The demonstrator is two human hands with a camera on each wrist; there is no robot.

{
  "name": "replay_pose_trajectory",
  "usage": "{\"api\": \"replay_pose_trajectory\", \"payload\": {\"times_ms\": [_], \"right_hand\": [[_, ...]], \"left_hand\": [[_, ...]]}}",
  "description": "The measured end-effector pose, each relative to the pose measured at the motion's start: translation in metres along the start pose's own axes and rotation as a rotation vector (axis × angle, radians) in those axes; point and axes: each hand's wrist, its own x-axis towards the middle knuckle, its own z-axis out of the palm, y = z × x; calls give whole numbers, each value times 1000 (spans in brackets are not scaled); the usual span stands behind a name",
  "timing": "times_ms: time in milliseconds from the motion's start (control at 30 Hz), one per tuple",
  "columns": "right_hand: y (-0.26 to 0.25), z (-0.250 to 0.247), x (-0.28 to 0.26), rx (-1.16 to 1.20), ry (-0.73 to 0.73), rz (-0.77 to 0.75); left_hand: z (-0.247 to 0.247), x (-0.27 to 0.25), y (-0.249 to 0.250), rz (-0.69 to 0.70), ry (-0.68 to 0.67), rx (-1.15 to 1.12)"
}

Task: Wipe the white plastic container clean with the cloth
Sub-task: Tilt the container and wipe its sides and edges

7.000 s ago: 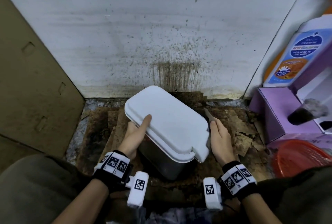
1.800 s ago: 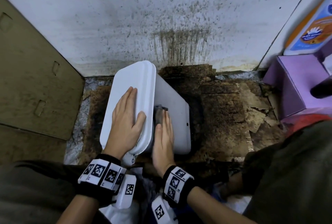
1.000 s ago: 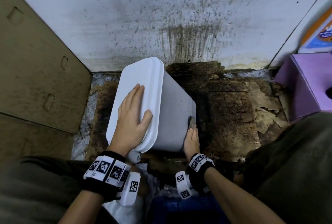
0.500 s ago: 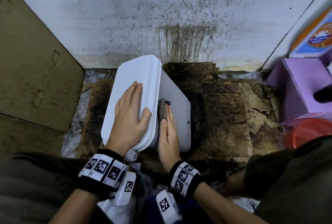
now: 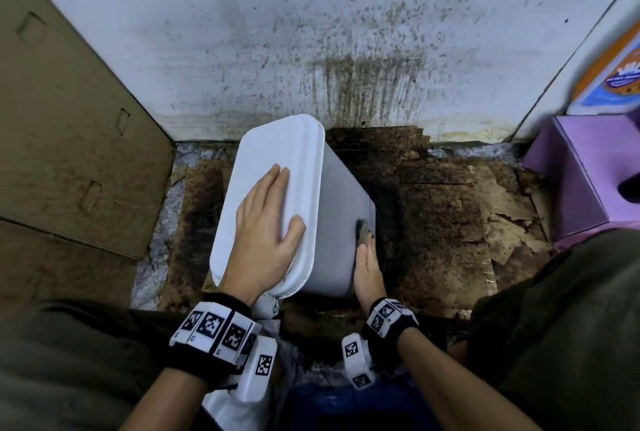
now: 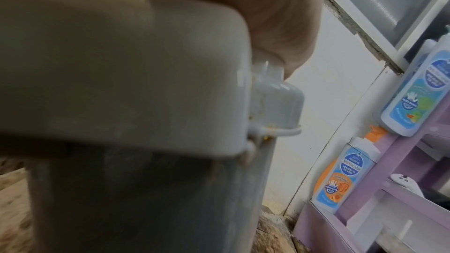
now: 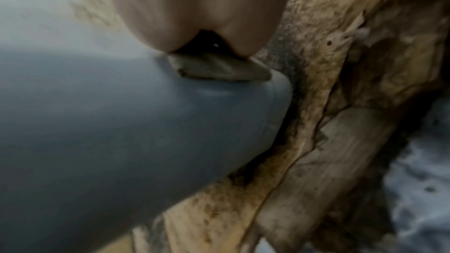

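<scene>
The white plastic container [image 5: 339, 223] sits tipped on the dirty cardboard [image 5: 450, 209] on the floor, close to the stained wall [image 5: 311, 32]. Its white lid [image 5: 273, 167] is shut and leans to the left. The left hand [image 5: 266, 233] lies flat on the lid with the fingers spread, holding the box steady. The right hand [image 5: 369, 271] is down low at the right side of the box. It presses a small grey cloth [image 7: 219, 68] against the side wall near the bottom edge, with straight fingers on top of the cloth. The job looks partly done. The side that faces up looks smooth and fairly clean, and the cloth is now at its lower edge. The other sides, the bottom and the latch [image 6: 275, 107] may need a wipe too, because some orange specks show by the latch. Much is hard to see. The far side and the bottom of the box are hidden. The right fingers are mostly tucked behind the box in the head view, and both wrist views are blurry. Bottles [image 6: 345, 172] stand on a purple shelf [image 6: 380, 199] to the right, well apart from the box.
</scene>
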Motion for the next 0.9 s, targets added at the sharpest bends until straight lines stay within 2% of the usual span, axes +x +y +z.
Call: {"api": "replay_pose_trajectory", "payload": {"times_ms": [67, 133, 400, 500, 733, 833, 900], "right_hand": [[-9, 1, 0, 10, 17, 58], [-19, 3, -6, 27, 29, 40], [-97, 28, -40, 81, -109, -271], [-122, 29, -42, 89, -180, -340], [-105, 22, -12, -178, -264, -537], [-92, 19, 10, -205, -241, -508], [-80, 14, 25, -211, -216, -422]], "left_hand": [[1, 0, -1, 2, 2, 11], [0, -1, -4, 6, -1, 21], [-1, 1, -13, 18, -2, 35], [-1, 2, -13, 19, -3, 33], [-5, 1, -25, 8, -3, -17], [-7, -1, -29, 10, -7, -29], [-9, -1, -30, 12, -13, -40]]}}
